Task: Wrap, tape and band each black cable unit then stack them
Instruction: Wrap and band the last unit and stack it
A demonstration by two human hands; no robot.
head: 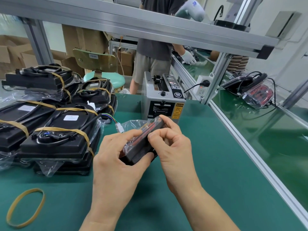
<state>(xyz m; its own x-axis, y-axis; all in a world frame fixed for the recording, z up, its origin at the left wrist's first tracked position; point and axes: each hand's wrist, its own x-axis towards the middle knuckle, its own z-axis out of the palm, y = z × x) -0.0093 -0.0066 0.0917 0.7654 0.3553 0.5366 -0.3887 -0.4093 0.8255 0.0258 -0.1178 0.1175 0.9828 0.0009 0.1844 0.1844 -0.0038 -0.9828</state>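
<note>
Green mat (pixel 208 164) | aluminium frame (pixel 133 25) | both hands grip black unit (pixel 141 144)

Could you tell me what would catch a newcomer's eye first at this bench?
First, the two bare hands at centre, left hand and right hand, gripping a black unit in clear film above the green mat. Then the banded black units stacked at left, a loose rubber band at front left, and the grey tape dispenser behind.
</note>
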